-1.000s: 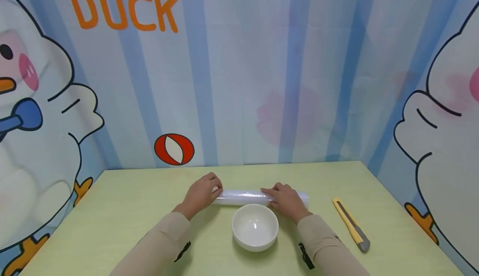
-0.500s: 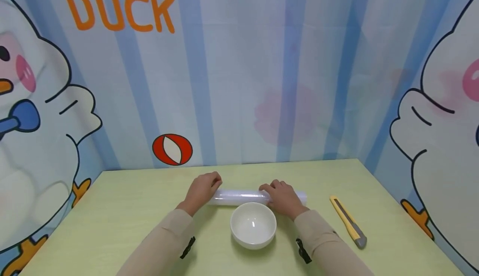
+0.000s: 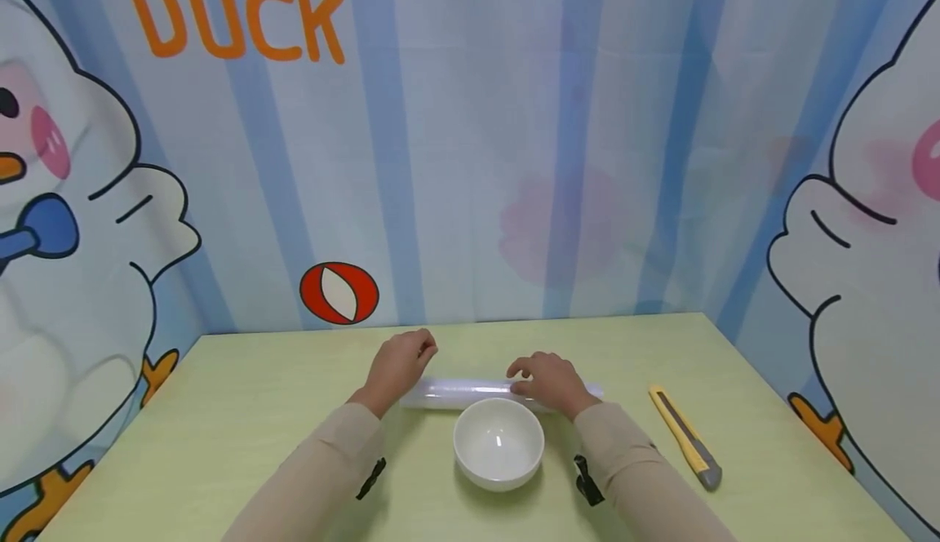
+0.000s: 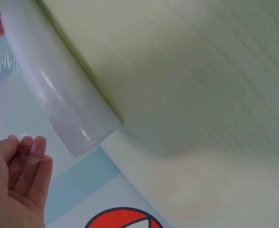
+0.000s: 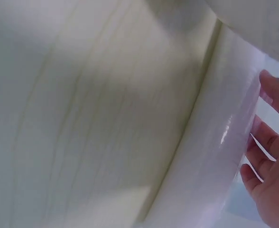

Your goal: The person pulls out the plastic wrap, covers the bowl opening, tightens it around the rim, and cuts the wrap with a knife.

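A roll of clear plastic wrap (image 3: 458, 393) lies crosswise on the table behind a white bowl (image 3: 499, 444). My left hand (image 3: 399, 366) is raised just behind the roll's left end. In the left wrist view, its thumb and fingers pinch a loose edge of thin film (image 4: 31, 151), apart from the roll. My right hand (image 3: 552, 383) is over the roll's right part, thumb and fingers spread apart. The right wrist view shows those fingertips (image 5: 254, 124) right at the far side of the roll.
A yellow and grey utility knife (image 3: 685, 437) lies on the table at the right. The pale green table (image 3: 279, 411) ends at a striped curtain (image 3: 470, 158) with duck pictures. The bowl stands between my forearms.
My left hand has lifted slightly up and away from the roll, pinching the film. The right hand's fingers have loosened and spread. The roll has shifted slightly towards me.
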The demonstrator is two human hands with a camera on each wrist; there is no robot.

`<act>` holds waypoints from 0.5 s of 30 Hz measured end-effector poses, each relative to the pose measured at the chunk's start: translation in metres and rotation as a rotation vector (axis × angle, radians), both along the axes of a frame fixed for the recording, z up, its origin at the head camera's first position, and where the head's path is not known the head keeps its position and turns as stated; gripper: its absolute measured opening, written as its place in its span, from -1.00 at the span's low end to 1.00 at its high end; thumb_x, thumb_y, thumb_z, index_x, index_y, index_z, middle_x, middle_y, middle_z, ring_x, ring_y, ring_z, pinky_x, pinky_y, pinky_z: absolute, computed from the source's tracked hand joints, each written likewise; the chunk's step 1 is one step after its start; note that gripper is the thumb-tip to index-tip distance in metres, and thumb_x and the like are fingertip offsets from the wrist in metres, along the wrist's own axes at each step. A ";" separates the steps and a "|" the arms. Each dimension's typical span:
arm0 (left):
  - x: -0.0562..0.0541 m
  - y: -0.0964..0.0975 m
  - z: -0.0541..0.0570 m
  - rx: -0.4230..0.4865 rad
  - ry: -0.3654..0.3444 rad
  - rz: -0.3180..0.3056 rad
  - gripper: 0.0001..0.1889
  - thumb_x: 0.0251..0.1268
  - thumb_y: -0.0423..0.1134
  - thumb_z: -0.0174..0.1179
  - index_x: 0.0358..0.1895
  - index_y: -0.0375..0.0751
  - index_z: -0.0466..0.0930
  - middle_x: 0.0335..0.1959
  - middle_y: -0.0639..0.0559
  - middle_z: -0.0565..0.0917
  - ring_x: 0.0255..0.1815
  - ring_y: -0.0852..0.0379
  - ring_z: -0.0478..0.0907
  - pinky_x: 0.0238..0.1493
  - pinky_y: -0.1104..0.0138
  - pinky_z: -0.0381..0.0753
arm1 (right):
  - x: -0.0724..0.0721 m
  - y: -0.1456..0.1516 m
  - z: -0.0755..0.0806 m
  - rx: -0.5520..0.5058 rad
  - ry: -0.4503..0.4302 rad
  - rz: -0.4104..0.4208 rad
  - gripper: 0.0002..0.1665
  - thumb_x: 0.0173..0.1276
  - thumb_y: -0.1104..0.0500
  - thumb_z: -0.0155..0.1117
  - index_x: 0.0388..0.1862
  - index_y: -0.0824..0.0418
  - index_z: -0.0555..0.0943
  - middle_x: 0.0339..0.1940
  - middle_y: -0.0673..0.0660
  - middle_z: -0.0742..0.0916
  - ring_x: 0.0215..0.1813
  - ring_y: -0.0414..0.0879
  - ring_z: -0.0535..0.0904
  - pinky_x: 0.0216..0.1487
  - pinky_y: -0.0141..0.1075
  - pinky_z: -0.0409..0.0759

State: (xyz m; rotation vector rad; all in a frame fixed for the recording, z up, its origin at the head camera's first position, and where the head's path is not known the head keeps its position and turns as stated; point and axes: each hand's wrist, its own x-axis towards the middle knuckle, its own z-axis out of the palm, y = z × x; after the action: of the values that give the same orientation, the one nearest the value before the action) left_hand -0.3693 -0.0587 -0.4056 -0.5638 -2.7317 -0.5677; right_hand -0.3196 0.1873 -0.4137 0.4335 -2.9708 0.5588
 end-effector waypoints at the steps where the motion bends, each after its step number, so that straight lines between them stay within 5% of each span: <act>1: 0.000 0.000 0.001 0.000 0.000 0.003 -0.92 0.25 -0.21 0.16 -0.28 -0.12 0.59 -0.40 0.06 0.65 -0.44 0.18 0.49 -0.24 0.30 0.59 | 0.000 -0.001 0.001 0.006 0.002 0.000 -0.81 0.20 0.06 0.27 -0.19 0.00 0.64 -0.26 0.05 0.67 -0.16 -0.04 0.55 -0.09 -0.07 0.47; 9: -0.001 -0.002 0.005 0.006 -0.042 0.030 -0.91 0.26 -0.21 0.15 -0.26 -0.12 0.58 -0.39 0.06 0.64 -0.43 0.16 0.48 -0.21 0.29 0.60 | -0.001 0.003 0.004 0.018 0.031 -0.067 -0.95 0.21 0.12 0.24 -0.39 0.03 0.64 -0.38 -0.04 0.69 -0.29 -0.14 0.55 -0.18 -0.18 0.50; 15: 0.000 -0.007 0.009 0.000 -0.035 0.028 -0.90 0.26 -0.20 0.15 -0.26 -0.12 0.59 -0.38 0.05 0.65 -0.44 0.17 0.47 -0.23 0.31 0.59 | 0.000 0.025 0.006 -0.012 -0.032 -0.082 -0.96 0.20 0.13 0.26 -0.43 0.05 0.60 -0.41 -0.04 0.66 -0.34 -0.17 0.49 -0.23 -0.20 0.49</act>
State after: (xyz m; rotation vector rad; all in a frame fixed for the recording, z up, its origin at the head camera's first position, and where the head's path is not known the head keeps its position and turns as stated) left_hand -0.3695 -0.0655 -0.3964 -0.5192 -2.7679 -0.5758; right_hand -0.3193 0.2118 -0.4079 0.3025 -2.9980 0.5802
